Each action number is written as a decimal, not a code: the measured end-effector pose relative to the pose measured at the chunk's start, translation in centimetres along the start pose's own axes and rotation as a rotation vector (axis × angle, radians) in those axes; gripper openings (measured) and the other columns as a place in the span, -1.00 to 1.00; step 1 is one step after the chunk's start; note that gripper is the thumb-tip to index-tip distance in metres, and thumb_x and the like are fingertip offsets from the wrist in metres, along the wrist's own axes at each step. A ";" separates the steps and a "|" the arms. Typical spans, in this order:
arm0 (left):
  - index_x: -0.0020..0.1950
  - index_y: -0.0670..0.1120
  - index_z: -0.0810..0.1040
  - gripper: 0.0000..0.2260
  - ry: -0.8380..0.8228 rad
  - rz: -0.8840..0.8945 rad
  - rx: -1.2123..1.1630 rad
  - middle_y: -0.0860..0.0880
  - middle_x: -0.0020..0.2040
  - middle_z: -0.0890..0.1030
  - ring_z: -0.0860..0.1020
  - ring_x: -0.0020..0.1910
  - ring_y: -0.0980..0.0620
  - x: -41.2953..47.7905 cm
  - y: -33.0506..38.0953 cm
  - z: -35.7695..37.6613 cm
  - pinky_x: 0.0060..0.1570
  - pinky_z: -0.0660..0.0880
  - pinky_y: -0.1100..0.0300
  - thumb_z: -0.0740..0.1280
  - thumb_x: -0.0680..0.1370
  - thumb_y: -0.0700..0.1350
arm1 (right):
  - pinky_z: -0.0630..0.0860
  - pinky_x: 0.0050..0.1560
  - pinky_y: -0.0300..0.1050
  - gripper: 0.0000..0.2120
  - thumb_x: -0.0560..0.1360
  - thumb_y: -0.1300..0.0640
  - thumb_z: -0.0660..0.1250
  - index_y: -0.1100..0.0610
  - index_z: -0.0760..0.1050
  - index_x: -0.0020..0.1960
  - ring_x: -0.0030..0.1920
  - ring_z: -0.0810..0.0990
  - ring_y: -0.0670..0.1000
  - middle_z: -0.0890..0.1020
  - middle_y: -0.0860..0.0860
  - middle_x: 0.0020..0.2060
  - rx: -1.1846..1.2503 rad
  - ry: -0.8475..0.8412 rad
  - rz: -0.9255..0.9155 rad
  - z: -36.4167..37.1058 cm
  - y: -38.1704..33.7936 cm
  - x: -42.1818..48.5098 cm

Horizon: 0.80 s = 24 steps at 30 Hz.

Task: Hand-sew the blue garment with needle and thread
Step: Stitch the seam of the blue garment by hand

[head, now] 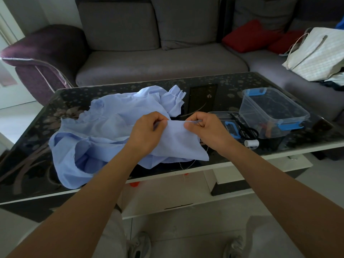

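A crumpled light blue garment (104, 135) lies on the dark glass coffee table (28, 146). One edge of it is lifted between both hands. My left hand (147, 131) pinches the raised edge on the left side. Pinching the same edge a little to the right is my right hand (206, 129), with a thin needle (194, 117) just showing at its fingertips. A pale thread (188, 165) trails from under the fabric toward the table's front edge. A white thread spool (251, 143) lies to the right of my right wrist.
A clear plastic box with blue clasps (273, 108) stands at the table's right, its lid (230, 123) and black scissors (247, 130) beside it. A grey sofa (158, 58) with red cushions (251, 36) and a white bag (316, 54) lies beyond.
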<state>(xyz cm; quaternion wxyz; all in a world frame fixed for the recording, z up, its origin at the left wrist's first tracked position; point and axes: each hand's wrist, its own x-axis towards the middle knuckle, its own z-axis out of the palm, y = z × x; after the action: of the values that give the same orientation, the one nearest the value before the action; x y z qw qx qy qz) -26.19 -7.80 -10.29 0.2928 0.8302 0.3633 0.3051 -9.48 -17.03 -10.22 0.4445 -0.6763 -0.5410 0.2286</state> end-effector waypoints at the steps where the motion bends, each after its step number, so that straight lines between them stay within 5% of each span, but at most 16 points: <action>1: -0.08 -0.07 0.57 -0.89 0.004 -0.002 -0.018 -0.05 -0.05 0.65 0.57 -0.06 0.03 0.0 0.0 0.0 -0.11 0.40 0.40 0.28 0.61 -0.18 | 0.48 -0.09 -0.21 -0.94 0.58 0.13 0.31 0.11 0.54 -0.03 -0.18 0.54 -0.12 0.52 -0.16 -0.34 0.013 0.000 -0.002 0.0 0.0 -0.1; 6: 0.07 -0.04 0.67 -0.85 -0.011 -0.015 -0.097 0.05 0.03 0.66 0.57 0.03 0.12 -0.2 0.4 0.1 0.05 0.47 0.31 0.38 0.56 -0.05 | 0.53 -0.08 -0.15 -0.95 0.57 0.14 0.32 0.07 0.53 -0.06 -0.18 0.55 -0.12 0.51 -0.15 -0.36 0.063 -0.003 0.005 0.1 0.0 -0.1; 8: 0.02 -0.04 0.69 -0.87 -0.025 -0.032 -0.121 0.01 -0.02 0.68 0.59 -0.01 0.08 -0.3 0.5 0.1 0.00 0.50 0.25 0.40 0.55 -0.04 | 0.53 -0.07 -0.13 -0.94 0.57 0.14 0.32 0.05 0.53 -0.08 -0.18 0.55 -0.10 0.52 -0.15 -0.38 0.071 -0.009 0.004 0.1 0.0 -0.2; 12: -0.13 0.01 0.63 -0.94 -0.029 -0.084 -0.191 0.00 -0.13 0.65 0.55 -0.14 0.14 -0.2 0.8 -0.1 -0.21 0.42 0.49 0.40 0.54 -0.07 | 0.52 -0.09 -0.20 -0.91 0.57 0.14 0.32 0.01 0.51 -0.10 -0.18 0.56 -0.12 0.55 -0.22 -0.42 0.073 -0.018 -0.010 0.1 -0.2 -0.2; 17: -0.09 0.00 0.63 -0.95 -0.063 -0.099 -0.215 0.02 -0.12 0.64 0.53 -0.15 0.16 -0.4 1.3 0.0 -0.25 0.41 0.54 0.40 0.55 -0.07 | 0.55 -0.03 -0.13 -0.95 0.57 0.14 0.32 0.06 0.53 -0.07 -0.15 0.58 -0.10 0.54 -0.15 -0.33 0.088 -0.018 -0.014 0.1 -0.3 -0.2; 24: -0.25 0.00 0.59 -0.83 -0.033 -0.138 -0.264 0.10 -0.31 0.54 0.48 -0.26 0.17 -0.4 1.5 -0.1 -0.32 0.37 0.54 0.39 0.55 -0.08 | 0.45 -0.17 -0.25 -0.84 0.59 0.17 0.26 0.08 0.42 0.17 -0.20 0.53 -0.12 0.51 -0.10 -0.22 0.134 0.024 0.008 0.0 -0.4 -0.4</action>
<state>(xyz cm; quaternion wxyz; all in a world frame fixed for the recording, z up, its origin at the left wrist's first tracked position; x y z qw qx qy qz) -25.90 -8.95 -9.27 0.4254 0.7625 0.3714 0.3157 -9.83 -17.40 -9.96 0.4945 -0.6499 -0.5164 0.2579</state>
